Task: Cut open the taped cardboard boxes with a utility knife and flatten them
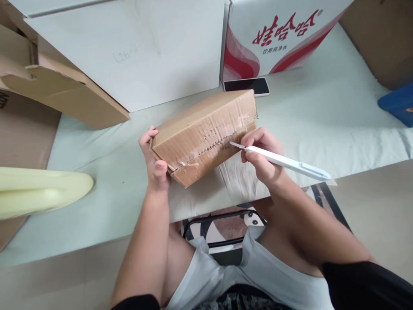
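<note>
A brown cardboard box (200,125) is tilted up on the light green cloth, its taped side facing me. Along that side runs a seam with torn, pitted cardboard and shreds of clear tape. My left hand (156,163) grips the box's left end, thumb on the near side and fingers around the far corner. In my right hand (264,155) is a slim white utility knife (287,162), held like a pen between thumb and fingers. Its short blade tip meets the seam near the right part of the box.
A phone (247,86) lies just behind the box. Behind stand a large white carton (129,56) and a red-and-white water carton (277,38). Opened cardboard (74,90) and a pale yellow object (45,191) are at left, a blue object (398,105) at right. The cloth-covered surface (329,116) ends before my knees.
</note>
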Demonstrator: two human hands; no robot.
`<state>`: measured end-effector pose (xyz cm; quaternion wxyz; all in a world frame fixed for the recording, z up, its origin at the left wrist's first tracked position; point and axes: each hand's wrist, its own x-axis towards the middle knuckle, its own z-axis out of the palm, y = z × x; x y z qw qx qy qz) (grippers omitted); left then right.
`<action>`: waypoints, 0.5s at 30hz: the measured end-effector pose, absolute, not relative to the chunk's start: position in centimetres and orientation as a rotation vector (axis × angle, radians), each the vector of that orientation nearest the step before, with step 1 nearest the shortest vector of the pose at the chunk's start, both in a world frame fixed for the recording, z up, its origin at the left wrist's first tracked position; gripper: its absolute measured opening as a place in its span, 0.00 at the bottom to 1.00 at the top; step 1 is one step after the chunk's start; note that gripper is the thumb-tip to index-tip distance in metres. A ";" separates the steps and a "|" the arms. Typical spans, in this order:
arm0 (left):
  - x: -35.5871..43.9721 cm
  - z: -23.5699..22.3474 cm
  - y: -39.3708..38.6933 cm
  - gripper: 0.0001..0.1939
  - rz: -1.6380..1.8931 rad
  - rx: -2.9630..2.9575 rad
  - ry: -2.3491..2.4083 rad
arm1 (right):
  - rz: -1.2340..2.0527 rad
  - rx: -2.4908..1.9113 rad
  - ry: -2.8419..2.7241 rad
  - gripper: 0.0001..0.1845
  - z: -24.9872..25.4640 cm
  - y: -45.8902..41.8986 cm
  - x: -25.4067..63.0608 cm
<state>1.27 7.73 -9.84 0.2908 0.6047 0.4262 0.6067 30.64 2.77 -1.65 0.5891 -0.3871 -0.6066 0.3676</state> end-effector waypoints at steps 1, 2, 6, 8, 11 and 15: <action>1.3 -9.8 7.7 0.50 1.629 1.586 1.118 | 0.861 -0.904 -1.411 0.19 -1.6 2.8 30.6; 1.4 -9.7 7.6 0.50 1.639 1.563 1.103 | 0.867 -0.906 -1.411 0.19 -1.6 2.8 30.6; 1.5 -9.6 7.5 0.49 1.644 1.561 1.117 | 0.868 -0.901 -1.403 0.18 -1.8 2.7 30.7; 1.4 -9.7 7.5 0.49 1.635 1.578 1.110 | 0.869 -0.894 -1.396 0.16 -2.1 2.7 30.7; 1.4 -9.7 7.6 0.48 1.639 1.568 1.077 | 0.883 -0.878 -1.388 0.13 -2.3 2.7 30.7; 1.3 -9.8 7.6 0.48 1.641 1.548 1.077 | 0.889 -0.851 -1.375 0.12 -2.3 2.6 30.6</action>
